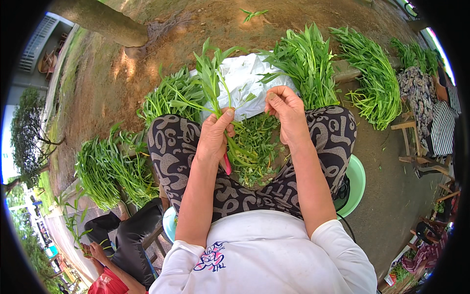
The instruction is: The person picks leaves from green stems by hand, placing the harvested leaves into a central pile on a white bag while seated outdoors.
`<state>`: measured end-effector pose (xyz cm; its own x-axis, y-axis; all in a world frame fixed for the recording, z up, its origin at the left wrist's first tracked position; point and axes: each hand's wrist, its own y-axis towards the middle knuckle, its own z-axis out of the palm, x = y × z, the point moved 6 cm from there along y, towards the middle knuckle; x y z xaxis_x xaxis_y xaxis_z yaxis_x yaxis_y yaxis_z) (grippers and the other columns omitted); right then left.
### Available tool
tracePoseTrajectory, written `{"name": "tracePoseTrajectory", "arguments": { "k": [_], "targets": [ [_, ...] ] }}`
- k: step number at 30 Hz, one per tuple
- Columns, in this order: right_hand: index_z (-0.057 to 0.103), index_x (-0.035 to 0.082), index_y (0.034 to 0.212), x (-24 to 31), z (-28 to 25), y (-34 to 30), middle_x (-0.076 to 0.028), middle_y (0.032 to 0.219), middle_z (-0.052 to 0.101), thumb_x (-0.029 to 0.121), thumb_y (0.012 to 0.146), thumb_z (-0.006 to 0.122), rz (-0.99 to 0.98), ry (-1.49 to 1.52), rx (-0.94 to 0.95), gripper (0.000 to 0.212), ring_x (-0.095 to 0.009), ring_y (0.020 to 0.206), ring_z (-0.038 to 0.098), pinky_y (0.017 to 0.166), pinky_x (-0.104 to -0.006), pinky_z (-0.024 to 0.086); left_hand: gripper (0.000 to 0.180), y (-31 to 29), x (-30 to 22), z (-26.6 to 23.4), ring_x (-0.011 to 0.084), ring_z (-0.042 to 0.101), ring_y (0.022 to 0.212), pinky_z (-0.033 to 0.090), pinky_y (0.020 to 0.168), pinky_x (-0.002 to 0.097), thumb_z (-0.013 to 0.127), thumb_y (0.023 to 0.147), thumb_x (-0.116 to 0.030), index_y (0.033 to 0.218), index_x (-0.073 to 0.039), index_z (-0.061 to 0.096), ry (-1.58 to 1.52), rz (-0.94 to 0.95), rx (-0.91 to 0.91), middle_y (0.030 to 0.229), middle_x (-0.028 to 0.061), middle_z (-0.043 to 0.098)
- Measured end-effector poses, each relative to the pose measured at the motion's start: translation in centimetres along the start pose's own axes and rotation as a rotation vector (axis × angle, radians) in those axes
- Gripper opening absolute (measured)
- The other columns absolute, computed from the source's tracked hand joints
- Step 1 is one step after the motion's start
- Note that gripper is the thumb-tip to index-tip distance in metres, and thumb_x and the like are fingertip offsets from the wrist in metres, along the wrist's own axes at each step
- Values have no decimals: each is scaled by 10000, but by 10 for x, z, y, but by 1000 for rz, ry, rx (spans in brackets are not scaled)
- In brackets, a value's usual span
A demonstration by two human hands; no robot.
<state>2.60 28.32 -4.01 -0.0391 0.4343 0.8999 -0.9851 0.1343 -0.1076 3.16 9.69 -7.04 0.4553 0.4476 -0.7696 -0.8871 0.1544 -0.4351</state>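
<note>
My left hand [215, 134] is closed around a few stalks of leafy greens [211, 81] that look like water spinach, their leafy tops pointing away from me. Below its fingers a slim pink object [227, 164] sticks out; its kind is unclear. To the right, apart from the stalks, my right hand [290, 110] has thumb and fingertips pinched together. Whatever is in that pinch, if anything, is too small to make out. Between my knees lies a pile of loose leaves and trimmings [254, 147], with a white plastic sheet [249, 73] beyond it.
Heaps of long-stemmed greens lie at the far right [311, 63], further right [374, 78] and left [110, 171]. A green basin [356, 186] stands by my right leg. At lower left a co-worker's hand [95, 252] holds greens. Wooden chairs [416, 132] line the right side.
</note>
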Motion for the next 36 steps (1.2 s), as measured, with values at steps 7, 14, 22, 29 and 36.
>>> {"name": "tracePoseTrajectory", "arguments": {
  "k": [7,14,22,29,36],
  "targets": [
    [599,52,903,2,-1,0,8,789,584,131,900,618,-42,-109,4,82,-76,701,519,654,-205,407,221,-1,0,1,74,448,617,372,561,229,695,854,-187,968,-43,572,13,-17,-1,736,-31,505],
    [626,20,950,20,12,-6,-37,929,607,28,863,608,-353,-539,32,90,-138,811,571,734,-262,464,226,-1,1,2,76,442,609,371,561,228,705,843,-191,953,-41,578,59,-18,-9,708,-27,494],
    [623,7,942,22,25,-14,-102,894,607,-2,816,625,-452,-935,115,126,-231,805,608,710,-316,483,204,-2,0,3,84,441,596,360,555,235,712,833,-181,919,-40,593,77,-16,-11,678,-16,491],
    [581,0,927,18,24,-13,-84,840,603,63,861,605,-469,-912,74,95,-209,728,594,667,-292,467,220,-2,1,3,86,440,591,359,556,240,714,831,-182,926,-28,589,80,-14,-3,678,-11,497],
    [575,24,932,-8,18,-7,-7,747,566,153,940,559,-3,-327,126,130,-87,698,535,658,-231,434,233,-3,0,6,91,441,598,363,560,243,714,831,-177,935,-16,582,78,-11,-2,689,-2,499]
  ]
}}
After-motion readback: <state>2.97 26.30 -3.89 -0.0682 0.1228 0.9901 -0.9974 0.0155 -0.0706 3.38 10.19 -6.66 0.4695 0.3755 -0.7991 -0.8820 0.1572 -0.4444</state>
